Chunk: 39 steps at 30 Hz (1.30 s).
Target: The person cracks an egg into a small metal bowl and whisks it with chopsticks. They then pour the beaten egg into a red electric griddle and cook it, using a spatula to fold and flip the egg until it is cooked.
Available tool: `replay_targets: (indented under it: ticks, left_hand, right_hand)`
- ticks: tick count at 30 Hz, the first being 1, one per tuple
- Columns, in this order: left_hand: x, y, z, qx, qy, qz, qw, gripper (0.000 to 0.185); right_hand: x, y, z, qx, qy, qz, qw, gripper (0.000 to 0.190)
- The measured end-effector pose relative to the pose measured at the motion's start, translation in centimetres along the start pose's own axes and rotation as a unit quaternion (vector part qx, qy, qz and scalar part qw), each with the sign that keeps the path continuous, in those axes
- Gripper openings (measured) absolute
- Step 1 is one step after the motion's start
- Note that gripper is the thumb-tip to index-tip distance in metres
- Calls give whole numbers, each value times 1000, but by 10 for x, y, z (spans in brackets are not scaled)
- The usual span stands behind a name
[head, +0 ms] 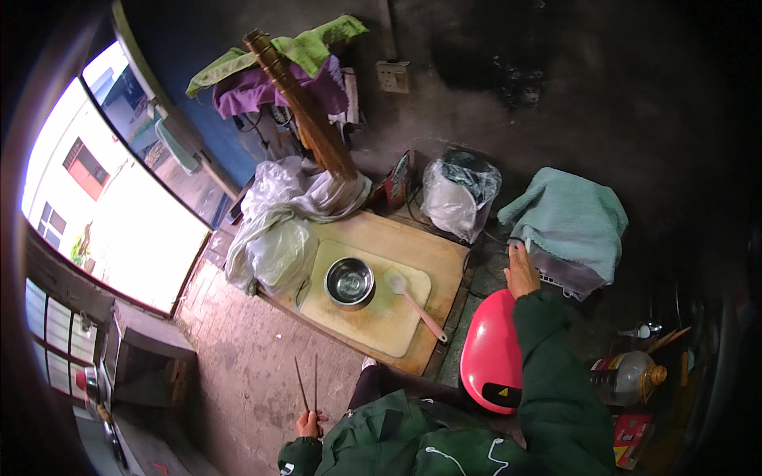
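Observation:
My left hand (309, 423) grips a pair of dark chopsticks (307, 384) low at my left, their tips spread apart and pointing up. My right hand (521, 272) reaches past a red rounded electric appliance (491, 351), near a box-like thing draped with a green towel (574, 211). Its fingers are extended; whether they touch the box's edge is unclear. A steel bowl (349, 282) stands on a pale cutting board (381, 324), which lies on a wooden board (443, 247). Beside the bowl rests a spoon with a pink handle (424, 316).
White plastic bags and cloth (280, 250) lie at the board's left end. Behind stand a bag-wrapped container (461, 193) and a bundle of straw or stalks (309, 113). At right is a large plastic bottle (625, 378). A wall socket (393, 77) and an open doorway are farther off.

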<state>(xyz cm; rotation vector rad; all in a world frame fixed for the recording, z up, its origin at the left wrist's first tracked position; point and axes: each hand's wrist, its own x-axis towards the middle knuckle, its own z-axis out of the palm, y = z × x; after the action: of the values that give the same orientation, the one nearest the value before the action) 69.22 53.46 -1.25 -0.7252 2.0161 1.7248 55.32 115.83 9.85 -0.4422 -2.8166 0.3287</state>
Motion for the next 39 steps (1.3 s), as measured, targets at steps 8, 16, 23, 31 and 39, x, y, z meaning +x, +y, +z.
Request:
replay_targets:
  ticks: [8, 16, 23, 31, 39]
  left_hand:
    - [12, 74, 49, -67, -145, 66, 985, 12]
    - [97, 134, 78, -58, -212, 76, 973, 10]
    - [142, 152, 78, -18, -257, 72, 964, 9]
    - [181, 183, 95, 88, -256, 122, 955, 10]
    - [230, 224, 144, 289, -147, 352, 878, 16]
  right_hand:
    - [-89, -85, -4, 194, -218, -104, 951, 28]
    - [-116, -158, 82, 140, -210, 30, 967, 37]
    - [-101, -169, 134, 21, -114, 51, 992, 36]
    - [-94, -174, 134, 15, -127, 103, 986, 34]
    - [-140, -197, 79, 180, -213, 126, 952, 30]
